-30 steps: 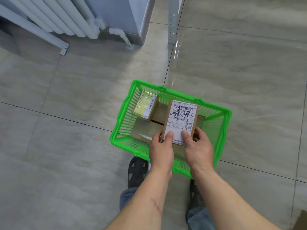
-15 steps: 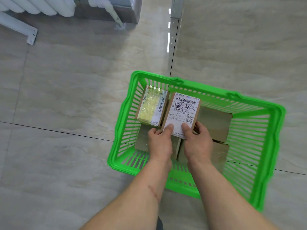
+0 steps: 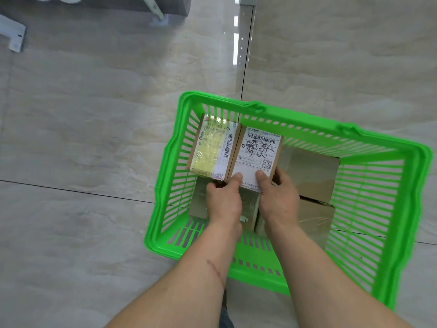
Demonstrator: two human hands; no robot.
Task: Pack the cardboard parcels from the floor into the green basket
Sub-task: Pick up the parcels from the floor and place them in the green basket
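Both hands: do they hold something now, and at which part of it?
Yes. The left hand and right hand grip the white-labelled parcel by its near end, thumbs on the label, over the green basket.

Floor: glossy beige marbled tiles (image 3: 94, 119) are spreading all around, dark grout lines crossing.
Light: bright glare (image 3: 235, 41) is reflecting far ahead.
Far left: a white bracket (image 3: 13, 35) is resting on the tiles.

glossy tiled floor (image 3: 94, 114), white bracket (image 3: 14, 36)

Readable on yellow-taped parcel (image 3: 214, 147): "001" beside barcodes. On white-labelled parcel (image 3: 256, 153): barcode, QR code, "J09", black handwritten scrawl; rest too small.
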